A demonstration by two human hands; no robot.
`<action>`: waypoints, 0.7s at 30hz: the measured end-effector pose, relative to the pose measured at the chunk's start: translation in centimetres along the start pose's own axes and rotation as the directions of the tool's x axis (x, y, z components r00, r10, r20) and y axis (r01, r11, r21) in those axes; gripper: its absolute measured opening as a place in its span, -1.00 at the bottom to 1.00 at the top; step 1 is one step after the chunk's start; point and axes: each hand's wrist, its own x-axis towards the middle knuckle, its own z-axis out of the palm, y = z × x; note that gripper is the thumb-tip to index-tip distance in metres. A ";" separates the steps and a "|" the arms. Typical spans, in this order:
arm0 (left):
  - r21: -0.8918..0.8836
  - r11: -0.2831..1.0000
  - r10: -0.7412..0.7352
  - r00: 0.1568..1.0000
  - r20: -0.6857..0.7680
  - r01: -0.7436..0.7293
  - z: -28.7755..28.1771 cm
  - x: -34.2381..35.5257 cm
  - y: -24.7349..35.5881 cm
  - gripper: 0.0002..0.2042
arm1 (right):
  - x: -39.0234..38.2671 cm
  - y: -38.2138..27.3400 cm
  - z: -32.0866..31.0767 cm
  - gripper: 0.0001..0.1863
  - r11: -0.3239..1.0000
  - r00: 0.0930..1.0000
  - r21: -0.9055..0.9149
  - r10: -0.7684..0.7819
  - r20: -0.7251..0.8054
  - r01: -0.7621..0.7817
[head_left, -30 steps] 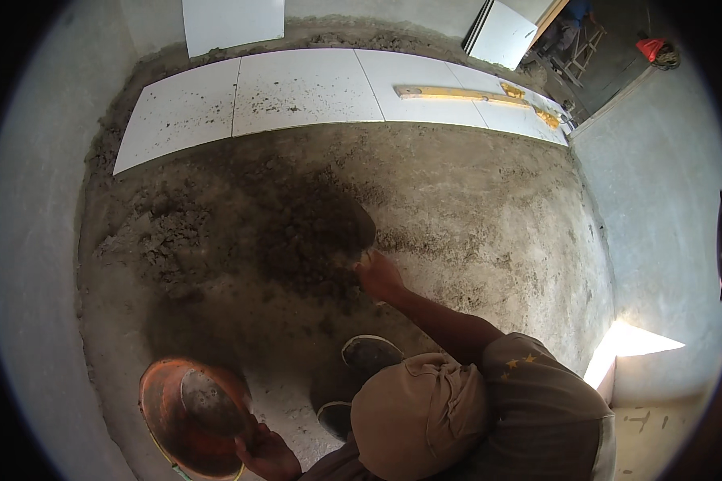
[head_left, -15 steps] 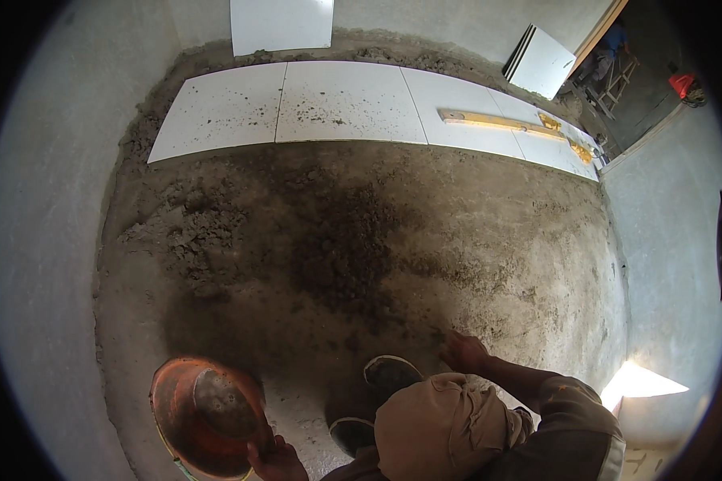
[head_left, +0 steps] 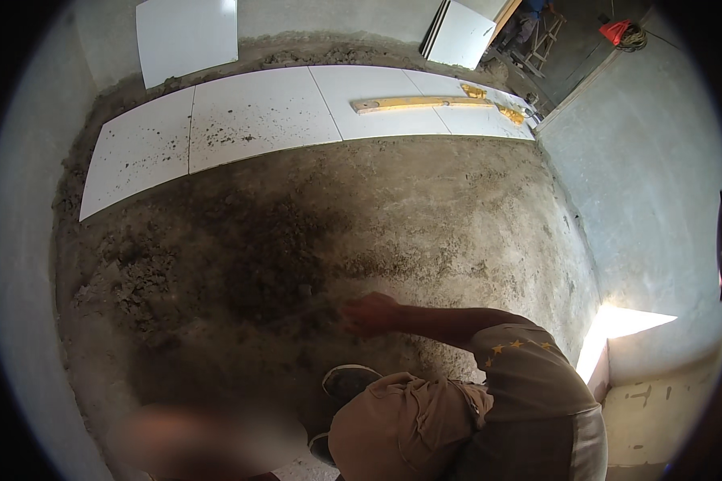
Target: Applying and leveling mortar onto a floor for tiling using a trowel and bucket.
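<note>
My right hand [head_left: 369, 314] reaches out over the floor, fingers closed. A dark, smeared shape extends from it toward the pile of dark, damp mortar [head_left: 277, 252]; I cannot make out what it is. At the lower left, a blurred patch covers most of an orange bucket [head_left: 156, 433]. My left hand is hidden there, with only a sliver of skin showing at the bottom edge.
A row of white tiles [head_left: 257, 120] spotted with mortar lies across the far floor, a yellow level [head_left: 417, 103] on it. More tiles [head_left: 188, 40] lean on the wall. Crumbly mortar [head_left: 132, 276] lies at left. Beyond the doorway, a person [head_left: 525, 20] is near a wooden ladder [head_left: 545, 44].
My right hand has moved left and forward, toward the dark mortar. My left hand, earlier at the bucket's rim, is now hidden. The view has turned right.
</note>
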 end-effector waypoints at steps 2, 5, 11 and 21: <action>0.018 0.999 0.037 0.999 0.028 -0.037 0.4 0.2 0.0 -0.60 | -2.4 -0.6 1.5 -0.60 0.993 0.988 -0.050 -0.096 0.123 0.103; 0.095 0.995 0.023 0.971 -0.240 0.000 -1.7 -1.3 0.5 -0.66 | -3.8 0.4 3.4 -0.57 0.984 0.951 -0.079 -0.135 0.277 0.162; -0.305 0.948 -0.099 0.828 -0.552 -0.091 -6.3 -2.9 2.1 -0.79 | 3.1 3.9 1.3 -0.57 0.997 0.999 -0.073 -0.011 -0.054 0.007; 0.278 0.954 0.182 0.523 -0.832 0.110 -7.1 4.7 3.1 -0.84 | 9.2 1.6 -5.1 -0.58 0.993 0.989 -0.060 0.107 0.105 -0.101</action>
